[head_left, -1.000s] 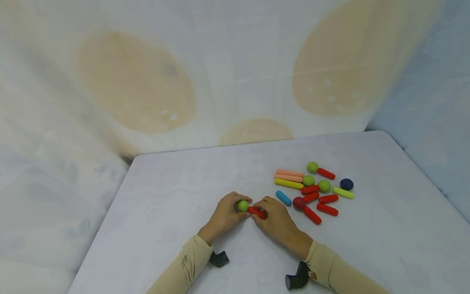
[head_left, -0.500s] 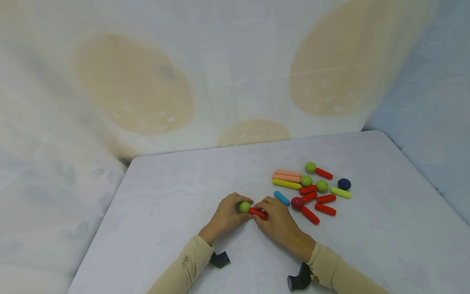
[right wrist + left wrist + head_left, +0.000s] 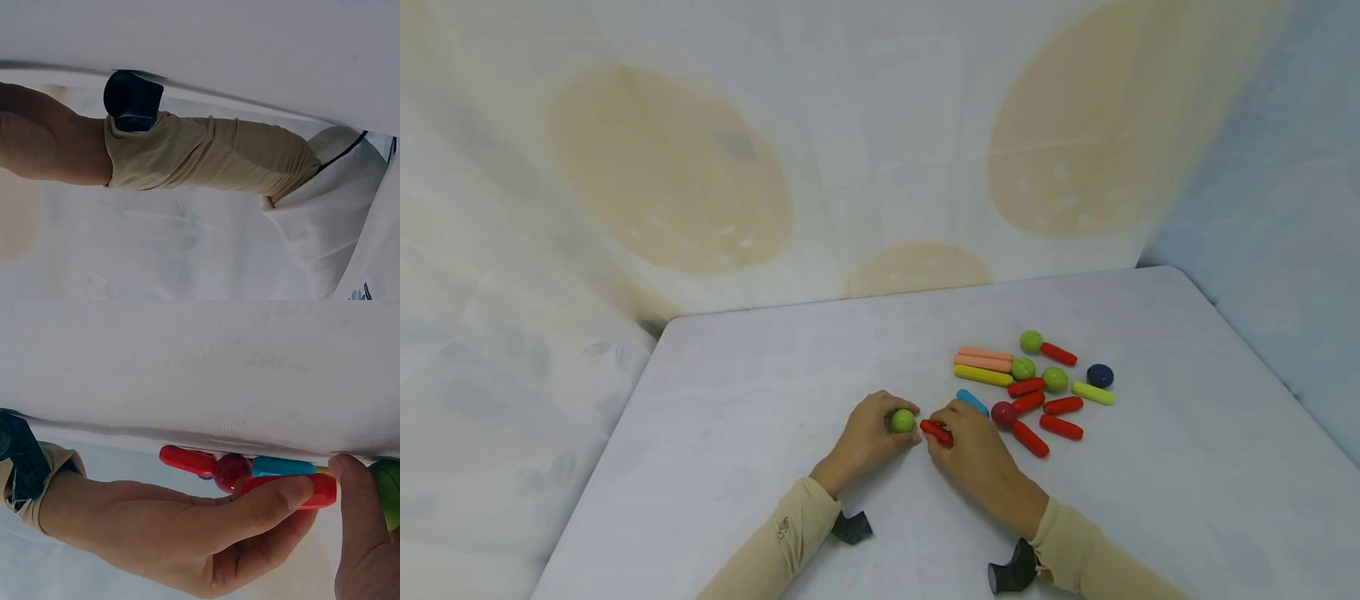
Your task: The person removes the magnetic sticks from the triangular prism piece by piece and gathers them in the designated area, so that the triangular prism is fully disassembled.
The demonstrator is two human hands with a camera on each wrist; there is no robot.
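1. Left hand [image 3: 867,440] sits just below the middle of the head view, fingers curled round a green ball [image 3: 902,420] and pinning it to the white table [image 3: 760,392], apparently so the ball cannot roll.
2. Right hand [image 3: 972,450], just to its right, pinches a red stick [image 3: 937,432] between thumb and fingers; the left wrist view shows thumb and fingers closed on the stick [image 3: 294,489].
3. Holding each piece in its own hand seems meant to keep stick end and ball lined up; whether they touch I cannot tell.
4. Long axis of the stick runs from upper left to lower right in the head view, its upper-left end pointing at the ball.
5. Loose sticks and balls [image 3: 1037,383] lie right of centre, near the right hand, within easy reach.
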